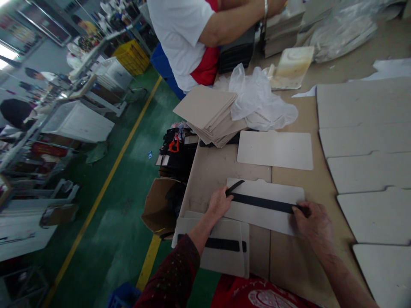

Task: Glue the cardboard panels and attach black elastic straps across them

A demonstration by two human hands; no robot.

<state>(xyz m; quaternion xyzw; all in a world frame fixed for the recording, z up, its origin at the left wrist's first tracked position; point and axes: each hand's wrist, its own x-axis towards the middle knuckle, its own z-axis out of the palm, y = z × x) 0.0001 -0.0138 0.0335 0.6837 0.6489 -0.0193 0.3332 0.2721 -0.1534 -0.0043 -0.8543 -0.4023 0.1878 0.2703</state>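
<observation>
A long black strip (261, 202) lies across a light grey board (257, 218) on the table. At the strip's left end, my left hand (220, 202) pinches it, and a narrow tail of black sticks up past the fingers. My right hand (313, 220) grips the other end near the board's right edge, fingers closed. Nearer to me, beside my left forearm, are stacked boards (224, 256) with black strips on them. Beyond the working board lies a plain pale board (275, 149).
Overlapping grey boards (372, 171) line the table's right side. Behind are a stack of boards (207, 107), crumpled plastic (260, 98) and a stained tray (293, 66). A person in white (183, 38) works across. An open carton (160, 205) stands by the left edge.
</observation>
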